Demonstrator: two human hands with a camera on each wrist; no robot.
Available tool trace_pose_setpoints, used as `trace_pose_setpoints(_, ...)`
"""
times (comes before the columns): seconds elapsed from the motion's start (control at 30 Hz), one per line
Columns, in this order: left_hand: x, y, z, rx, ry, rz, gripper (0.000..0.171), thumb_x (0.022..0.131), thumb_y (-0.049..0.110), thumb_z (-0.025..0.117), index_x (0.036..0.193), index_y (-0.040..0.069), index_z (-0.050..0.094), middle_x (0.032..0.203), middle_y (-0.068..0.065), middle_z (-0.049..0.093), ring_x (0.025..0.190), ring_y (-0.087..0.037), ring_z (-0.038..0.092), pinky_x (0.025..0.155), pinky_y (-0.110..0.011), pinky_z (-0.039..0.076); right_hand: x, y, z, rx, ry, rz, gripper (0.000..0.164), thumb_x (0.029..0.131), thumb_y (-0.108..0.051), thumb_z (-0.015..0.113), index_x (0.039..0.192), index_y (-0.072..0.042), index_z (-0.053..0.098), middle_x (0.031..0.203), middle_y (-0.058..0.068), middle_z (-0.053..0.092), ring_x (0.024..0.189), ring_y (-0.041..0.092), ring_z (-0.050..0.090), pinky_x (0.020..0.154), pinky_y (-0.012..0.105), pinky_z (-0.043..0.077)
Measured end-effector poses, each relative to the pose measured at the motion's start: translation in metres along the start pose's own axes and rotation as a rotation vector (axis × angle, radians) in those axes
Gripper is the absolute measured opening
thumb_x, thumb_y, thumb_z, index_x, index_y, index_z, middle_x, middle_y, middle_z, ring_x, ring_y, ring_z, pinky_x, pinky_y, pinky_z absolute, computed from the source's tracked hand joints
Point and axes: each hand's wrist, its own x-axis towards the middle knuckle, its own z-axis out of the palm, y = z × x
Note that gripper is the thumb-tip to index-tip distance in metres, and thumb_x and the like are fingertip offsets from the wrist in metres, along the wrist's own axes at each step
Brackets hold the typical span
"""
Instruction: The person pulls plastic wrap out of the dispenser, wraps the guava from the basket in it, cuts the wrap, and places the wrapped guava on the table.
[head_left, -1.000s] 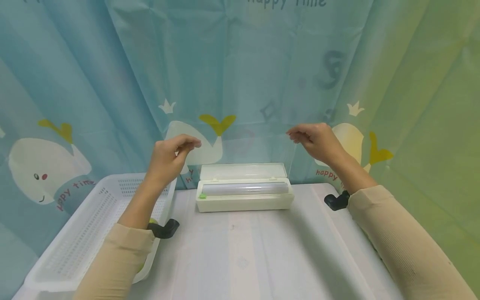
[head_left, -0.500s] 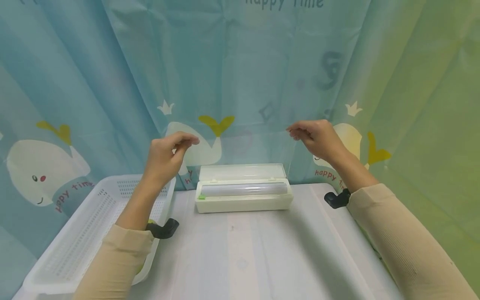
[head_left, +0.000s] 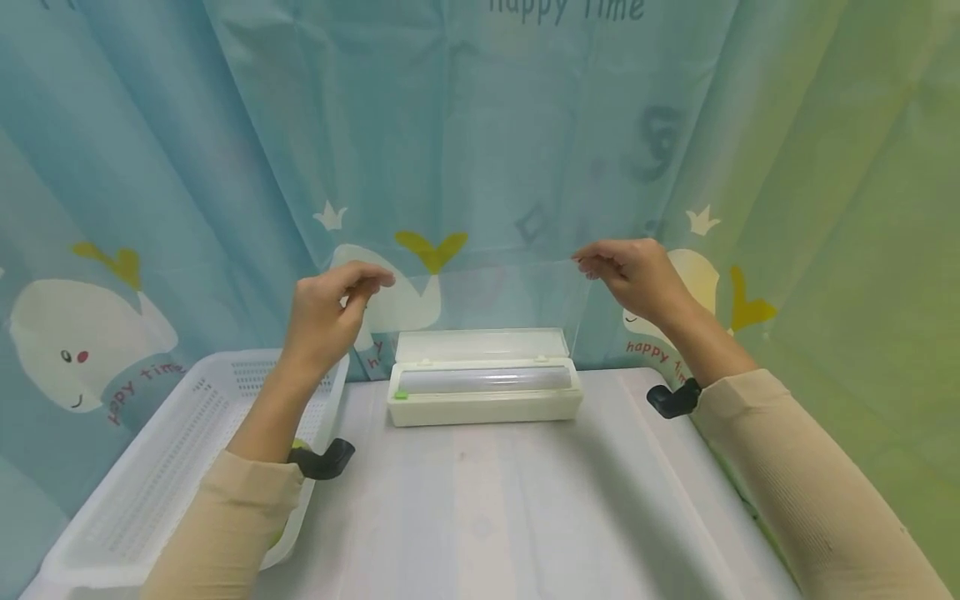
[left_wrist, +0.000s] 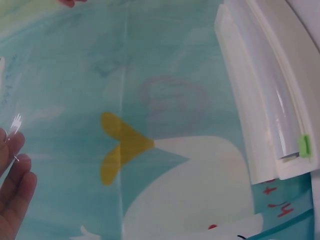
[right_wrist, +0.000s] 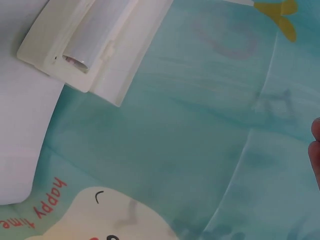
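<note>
A nearly invisible sheet of cling film [head_left: 495, 292] stretches between my two raised hands, above and behind a white cling film dispenser [head_left: 486, 408]. My left hand [head_left: 330, 312] pinches its left top corner; in the left wrist view the film glints at my fingertips [left_wrist: 17, 142]. The right top corner is pinched by my right hand [head_left: 637, 279]. The dispenser's lid [head_left: 482, 343] stands open, showing the clear roll [head_left: 483, 379] and a green slider [head_left: 401, 395] at its left end. I cannot tell whether the film's lower end joins the roll.
A white perforated basket [head_left: 168, 475] stands at the left under my left forearm, with something green [head_left: 300, 444] partly hidden in it. The dispenser rests near the back of the white-covered table [head_left: 480, 508]. A blue whale-print curtain [head_left: 510, 125] hangs behind.
Both hands keep their pinch and stay raised. The left hand has shifted slightly up and left, drawing a little away from the right. The view has shifted slightly too.
</note>
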Motion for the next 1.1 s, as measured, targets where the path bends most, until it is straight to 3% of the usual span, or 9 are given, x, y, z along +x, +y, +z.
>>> trace_pose_setpoints(0.3, -0.001, 0.002, -0.002, 0.024, 0.017, 0.014, 0.014, 0.098, 0.005, 0.062, 0.102, 0.009, 0.075, 0.096, -0.003, 0.076, 0.083, -0.018, 0.071, 0.07, -0.024, 0.05, 0.004, 0.0, -0.001, 0.0, 0.003, -0.023, 0.015, 0.093, 0.001, 0.066, 0.101, -0.006, 0.076, 0.086, 0.006, 0.076, 0.073, 0.02, 0.073, 0.067, 0.038, 0.058)
trace_pose_setpoints(0.67, 0.006, 0.004, -0.008, 0.025, 0.039, 0.044, 0.015, 0.098, 0.004, 0.062, 0.101, 0.01, 0.075, 0.094, -0.001, 0.076, 0.073, -0.015, 0.068, 0.06, -0.012, 0.046, 0.01, 0.0, -0.007, 0.01, 0.022, -0.048, 0.016, 0.093, 0.002, 0.066, 0.101, -0.007, 0.077, 0.085, 0.005, 0.076, 0.072, 0.018, 0.072, 0.067, 0.024, 0.055)
trace_pose_setpoints(0.97, 0.011, 0.006, -0.01, 0.025, 0.042, 0.037, 0.014, 0.098, 0.006, 0.062, 0.101, 0.01, 0.075, 0.095, -0.002, 0.076, 0.073, -0.016, 0.068, 0.06, -0.015, 0.045, 0.013, -0.001, -0.011, -0.001, 0.027, -0.049, 0.015, 0.094, 0.001, 0.066, 0.101, -0.007, 0.076, 0.086, 0.005, 0.076, 0.073, 0.017, 0.073, 0.07, 0.01, 0.049)
trace_pose_setpoints(1.1, 0.013, 0.008, -0.012, 0.018, 0.053, 0.049, 0.015, 0.098, 0.003, 0.061, 0.1, 0.008, 0.075, 0.093, -0.004, 0.076, 0.073, -0.017, 0.068, 0.062, -0.016, 0.042, 0.013, -0.002, -0.012, 0.016, 0.041, -0.048, 0.015, 0.094, 0.001, 0.066, 0.101, -0.006, 0.076, 0.086, 0.006, 0.076, 0.072, 0.019, 0.073, 0.069, 0.01, 0.049)
